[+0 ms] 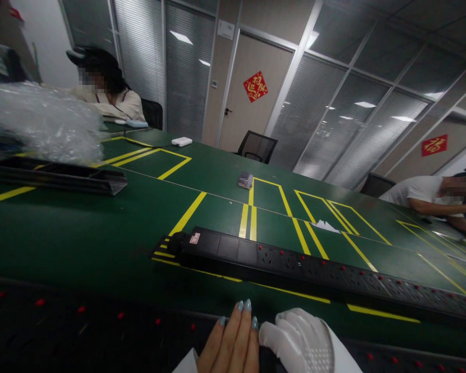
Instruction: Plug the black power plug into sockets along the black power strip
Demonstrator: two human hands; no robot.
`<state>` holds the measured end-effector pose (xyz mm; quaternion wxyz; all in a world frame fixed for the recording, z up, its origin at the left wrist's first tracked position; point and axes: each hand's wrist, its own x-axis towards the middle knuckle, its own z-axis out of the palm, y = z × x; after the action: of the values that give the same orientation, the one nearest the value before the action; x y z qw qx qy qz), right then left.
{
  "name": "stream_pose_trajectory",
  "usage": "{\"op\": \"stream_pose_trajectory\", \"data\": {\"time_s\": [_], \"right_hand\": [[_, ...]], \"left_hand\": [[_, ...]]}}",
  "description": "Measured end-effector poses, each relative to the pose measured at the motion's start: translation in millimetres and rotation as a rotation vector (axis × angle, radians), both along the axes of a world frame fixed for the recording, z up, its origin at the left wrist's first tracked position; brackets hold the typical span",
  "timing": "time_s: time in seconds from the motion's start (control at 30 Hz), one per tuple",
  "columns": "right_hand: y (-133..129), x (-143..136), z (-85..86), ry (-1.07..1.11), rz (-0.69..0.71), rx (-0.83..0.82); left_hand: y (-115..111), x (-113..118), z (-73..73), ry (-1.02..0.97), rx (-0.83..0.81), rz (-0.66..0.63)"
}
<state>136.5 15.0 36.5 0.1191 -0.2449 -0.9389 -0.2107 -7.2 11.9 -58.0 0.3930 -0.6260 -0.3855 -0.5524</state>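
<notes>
Both hands are down at the bottom edge of the view, over the middle of a long black power strip with red switches (101,329) that runs out of the picture on both sides. The bare left hand (235,342) has its fingers straight and tight together; the right hand in a white dotted glove (297,336) is right beside it, fingers bunched and curled. Undersides are hidden, so I can't tell if either one's actually clamped on the strip.

Room-wise: a narrow band of the green tabletop with yellow tape lines (140,223) separates that strip from a second black power strip with a red-and-white label (314,272). Its left end stops mid-table, its right end runs off frame. Off left there's a wide stretch of green, up to the open black metal channel (54,175) with a heap of clear plastic wrap (58,124) behind it.
</notes>
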Motion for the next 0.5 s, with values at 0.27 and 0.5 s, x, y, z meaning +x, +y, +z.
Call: {"op": "stream_pose_trajectory", "data": {"time_s": [0.27, 0.5], "right_hand": [[2, -1, -0.3, -0.043, 0.003, 0.043], [11, -4, -19.6, 0.183, 0.027, 0.196]], "left_hand": [[6, 15, -2.2, -0.171, 0.054, 0.019], [-7, -13, 11.3, 0.245, -0.169, 0.015]]}}
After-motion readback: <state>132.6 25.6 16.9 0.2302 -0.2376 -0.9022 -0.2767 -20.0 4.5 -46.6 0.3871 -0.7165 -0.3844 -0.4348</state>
